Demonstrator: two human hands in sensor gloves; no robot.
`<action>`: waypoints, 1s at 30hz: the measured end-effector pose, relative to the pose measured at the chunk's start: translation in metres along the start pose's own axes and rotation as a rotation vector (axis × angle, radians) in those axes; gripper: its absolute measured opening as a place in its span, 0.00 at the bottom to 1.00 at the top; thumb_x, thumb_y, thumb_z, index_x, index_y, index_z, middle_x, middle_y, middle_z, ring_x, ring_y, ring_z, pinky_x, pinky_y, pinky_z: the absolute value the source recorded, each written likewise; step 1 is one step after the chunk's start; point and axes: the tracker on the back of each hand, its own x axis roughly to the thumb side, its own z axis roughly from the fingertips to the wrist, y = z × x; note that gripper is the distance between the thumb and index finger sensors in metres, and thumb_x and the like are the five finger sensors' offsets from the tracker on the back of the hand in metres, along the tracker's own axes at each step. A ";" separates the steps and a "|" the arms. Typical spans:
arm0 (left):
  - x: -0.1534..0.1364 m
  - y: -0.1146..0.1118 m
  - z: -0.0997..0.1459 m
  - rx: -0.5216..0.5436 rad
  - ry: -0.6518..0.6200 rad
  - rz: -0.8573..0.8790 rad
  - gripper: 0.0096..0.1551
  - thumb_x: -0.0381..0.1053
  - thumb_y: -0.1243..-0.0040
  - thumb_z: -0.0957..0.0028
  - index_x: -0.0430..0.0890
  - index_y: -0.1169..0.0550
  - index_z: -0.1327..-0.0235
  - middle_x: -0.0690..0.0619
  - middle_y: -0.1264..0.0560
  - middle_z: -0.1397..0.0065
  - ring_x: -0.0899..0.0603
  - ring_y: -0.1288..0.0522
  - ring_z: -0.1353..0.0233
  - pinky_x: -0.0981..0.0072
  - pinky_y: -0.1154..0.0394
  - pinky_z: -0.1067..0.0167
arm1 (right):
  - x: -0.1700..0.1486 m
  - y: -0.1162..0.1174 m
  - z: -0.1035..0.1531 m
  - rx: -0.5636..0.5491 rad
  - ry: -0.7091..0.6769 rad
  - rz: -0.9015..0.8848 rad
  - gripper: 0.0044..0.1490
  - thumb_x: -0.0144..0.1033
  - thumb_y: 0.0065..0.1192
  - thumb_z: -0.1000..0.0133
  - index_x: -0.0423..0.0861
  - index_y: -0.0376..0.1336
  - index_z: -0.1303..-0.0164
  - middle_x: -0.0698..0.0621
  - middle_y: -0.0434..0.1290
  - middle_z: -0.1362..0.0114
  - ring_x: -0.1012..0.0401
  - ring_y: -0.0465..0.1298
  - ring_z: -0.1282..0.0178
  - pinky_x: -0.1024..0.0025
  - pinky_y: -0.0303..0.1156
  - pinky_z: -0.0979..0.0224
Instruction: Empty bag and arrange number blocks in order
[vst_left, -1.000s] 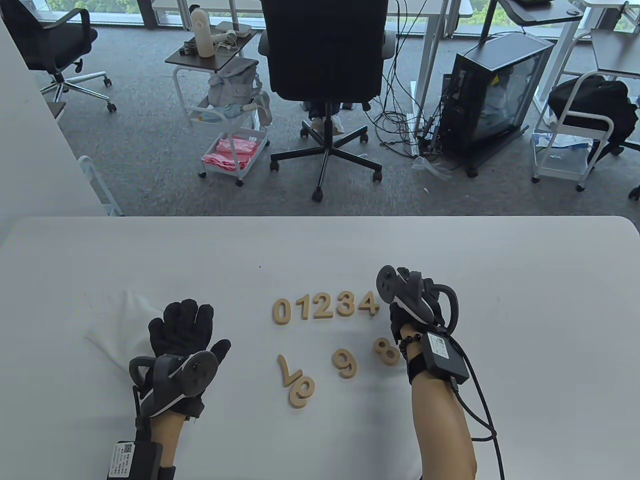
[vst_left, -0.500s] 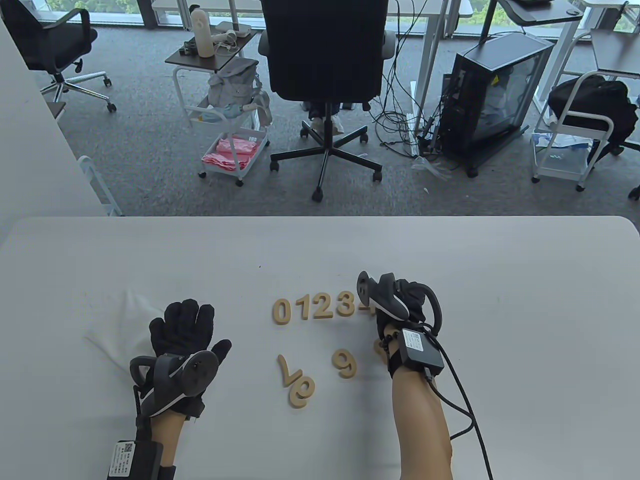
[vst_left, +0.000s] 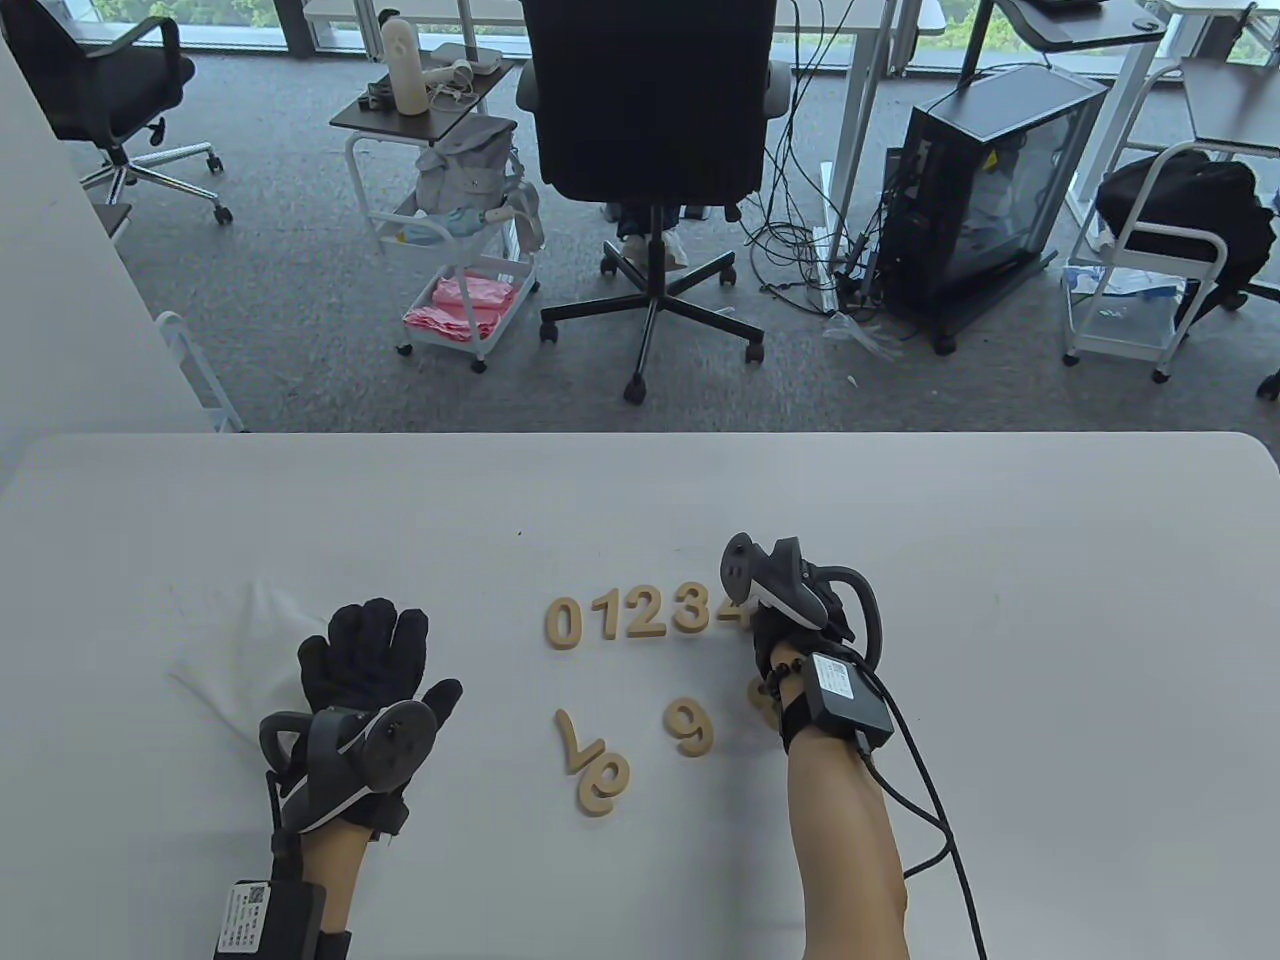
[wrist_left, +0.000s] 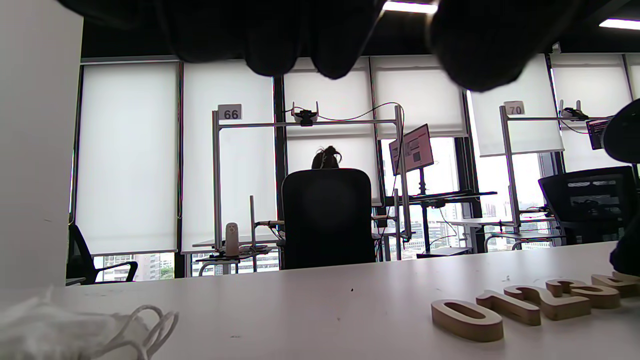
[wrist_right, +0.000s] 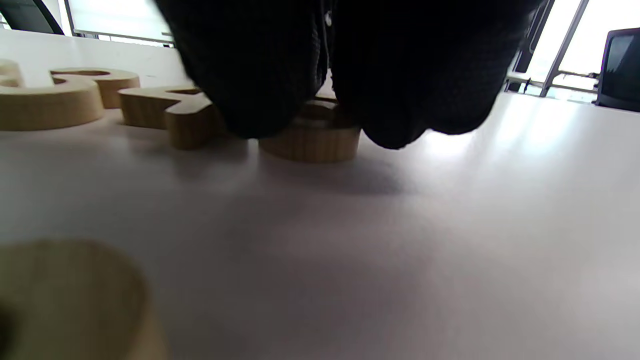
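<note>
The right hand (vst_left: 800, 625) sits at the right end of the row of number blocks, fingers bent down onto the table (vst_left: 1050, 560). In the right wrist view two gloved fingertips (wrist_right: 260, 95) press at a wooden block (wrist_right: 310, 142) lying flat just beside the 4 (wrist_right: 170, 112); the fingers hide its top, so its numeral cannot be read, and whether the hand pinches it or only touches it cannot be told.

The left hand (vst_left: 370, 680) rests palm down with fingers spread on the white bag (vst_left: 235, 640), which lies flat at the left of the table, well apart from the blocks. Its drawstring loops (wrist_left: 150, 320) show in the left wrist view.

The row reads 0 (vst_left: 565, 622), 1 (vst_left: 605, 615), 2 (vst_left: 645, 612), 3 (vst_left: 692, 608), then the 4 (vst_left: 735, 610), its right side cut off by the right hand's tracker. The blocks stand close together, side by side. Nearer the person lie a 7 (vst_left: 570, 740) and a 6 (vst_left: 603, 782), both turned askew and touching each other, and a 9 (vst_left: 690, 727) standing alone. A further block (vst_left: 757, 692) is mostly hidden behind the right wrist; its numeral is not legible.

Legible writing elsewhere: placards marked 66 (wrist_left: 230, 112) and 70 (wrist_left: 514, 107) on frames in the background of the left wrist view. The labels on the wrist units (vst_left: 848, 690) are too small to read.
</note>
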 end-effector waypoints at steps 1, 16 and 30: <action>0.000 0.000 0.000 -0.001 0.000 0.000 0.46 0.64 0.41 0.47 0.39 0.32 0.22 0.31 0.39 0.18 0.20 0.37 0.21 0.19 0.41 0.32 | -0.001 0.000 0.000 -0.010 0.001 -0.013 0.35 0.33 0.75 0.49 0.46 0.66 0.30 0.36 0.71 0.27 0.46 0.82 0.40 0.56 0.84 0.36; -0.001 -0.001 0.000 -0.001 0.003 0.008 0.46 0.64 0.41 0.47 0.39 0.32 0.22 0.31 0.39 0.18 0.20 0.37 0.21 0.18 0.41 0.32 | -0.006 -0.005 0.004 -0.011 -0.028 0.024 0.36 0.34 0.74 0.48 0.47 0.64 0.28 0.34 0.69 0.25 0.44 0.80 0.36 0.52 0.82 0.34; -0.001 0.000 0.001 0.012 -0.007 0.011 0.46 0.64 0.41 0.47 0.39 0.32 0.22 0.31 0.39 0.18 0.20 0.37 0.21 0.18 0.41 0.32 | 0.002 -0.056 0.078 -0.155 -0.228 -0.146 0.39 0.44 0.63 0.42 0.40 0.60 0.22 0.32 0.64 0.21 0.37 0.74 0.30 0.42 0.75 0.30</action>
